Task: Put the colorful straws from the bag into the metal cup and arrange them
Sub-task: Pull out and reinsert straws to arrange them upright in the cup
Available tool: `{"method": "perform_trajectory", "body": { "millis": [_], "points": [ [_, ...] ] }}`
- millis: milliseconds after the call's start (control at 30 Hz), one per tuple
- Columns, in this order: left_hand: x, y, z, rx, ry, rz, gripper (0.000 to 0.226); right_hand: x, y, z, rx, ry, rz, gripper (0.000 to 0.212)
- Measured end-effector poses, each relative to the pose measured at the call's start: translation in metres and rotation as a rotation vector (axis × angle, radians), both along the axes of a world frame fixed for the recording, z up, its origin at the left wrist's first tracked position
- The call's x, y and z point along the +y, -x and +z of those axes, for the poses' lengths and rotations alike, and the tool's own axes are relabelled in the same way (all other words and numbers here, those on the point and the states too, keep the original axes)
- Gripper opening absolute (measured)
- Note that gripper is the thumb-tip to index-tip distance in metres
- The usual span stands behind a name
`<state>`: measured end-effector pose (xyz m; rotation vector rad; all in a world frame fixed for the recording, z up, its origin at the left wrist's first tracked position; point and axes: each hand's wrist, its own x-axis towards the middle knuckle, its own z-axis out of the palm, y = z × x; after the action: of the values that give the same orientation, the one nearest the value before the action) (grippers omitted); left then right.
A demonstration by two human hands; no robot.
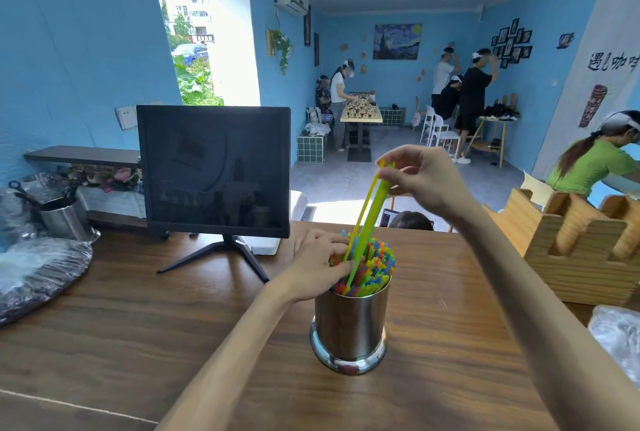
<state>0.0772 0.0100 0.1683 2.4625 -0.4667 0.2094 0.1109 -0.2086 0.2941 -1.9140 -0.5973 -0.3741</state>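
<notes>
Right hand [420,178] pinches raised yellow and green straws [367,219] above a full cup [349,323]; left hand [320,262], fingers curled, presses the packed straws.

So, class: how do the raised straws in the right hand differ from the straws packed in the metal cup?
The raised straws are few, yellow and green only, and lean; the packed straws are many, in mixed colours. The raised straws stick up above the bundle, pinched at the top by the right hand; the packed straws sit low in the metal cup. Both are thin.

Plastic bag [620,330] cut off at right edge, contents perhaps blurred.
</notes>
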Motion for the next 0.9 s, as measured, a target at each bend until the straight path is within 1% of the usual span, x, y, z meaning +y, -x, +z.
{"method": "perform_trajectory", "body": {
  "millis": [67, 133, 200, 300, 367, 500, 600, 633, 700, 733, 833, 900],
  "points": [
    [0.003, 0.000, 0.002, 0.046, -0.016, -0.007, 0.030, -0.007, -0.002, 0.008, -0.005, -0.066, -0.012, 0.010],
    [0.004, 0.001, 0.007, 0.088, 0.046, -0.014, 0.034, -0.012, -0.004, 0.011, -0.013, -0.129, -0.015, 0.010],
    [0.002, 0.004, 0.014, 0.124, 0.220, -0.036, 0.036, -0.015, -0.005, 0.010, -0.005, -0.196, -0.017, 0.010],
    [-0.001, 0.007, 0.022, 0.157, 0.512, -0.077, 0.030, -0.013, -0.008, 0.002, 0.029, -0.283, -0.061, 0.009],
    [0.001, 0.006, 0.024, 0.162, 0.612, -0.095, 0.029, -0.009, -0.011, -0.006, 0.104, -0.376, -0.089, 0.009],
    [0.008, 0.005, 0.023, 0.185, 0.744, -0.157, 0.050, -0.008, -0.022, -0.024, 0.306, -0.553, -0.108, 0.005],
    [0.013, 0.004, 0.025, 0.147, 0.812, -0.208, 0.067, -0.004, -0.026, -0.036, 0.448, -0.692, -0.100, 0.013],
    [0.012, 0.003, 0.026, 0.129, 0.823, -0.212, 0.074, -0.001, -0.026, -0.041, 0.491, -0.740, -0.091, 0.012],
    [0.006, 0.003, 0.028, 0.081, 0.854, -0.162, 0.082, 0.004, -0.024, -0.050, 0.547, -0.829, -0.078, 0.007],
    [0.001, 0.003, 0.029, 0.051, 0.893, -0.113, 0.082, 0.007, -0.023, -0.055, 0.555, -0.870, -0.080, 0.007],
    [-0.010, 0.003, 0.028, 0.022, 1.113, 0.021, 0.077, 0.013, -0.021, -0.062, 0.540, -0.961, -0.109, 0.008],
    [-0.015, 0.002, 0.027, 0.037, 1.181, 0.078, 0.084, 0.017, -0.017, -0.064, 0.541, -1.024, -0.115, 0.010]
  ]
}}
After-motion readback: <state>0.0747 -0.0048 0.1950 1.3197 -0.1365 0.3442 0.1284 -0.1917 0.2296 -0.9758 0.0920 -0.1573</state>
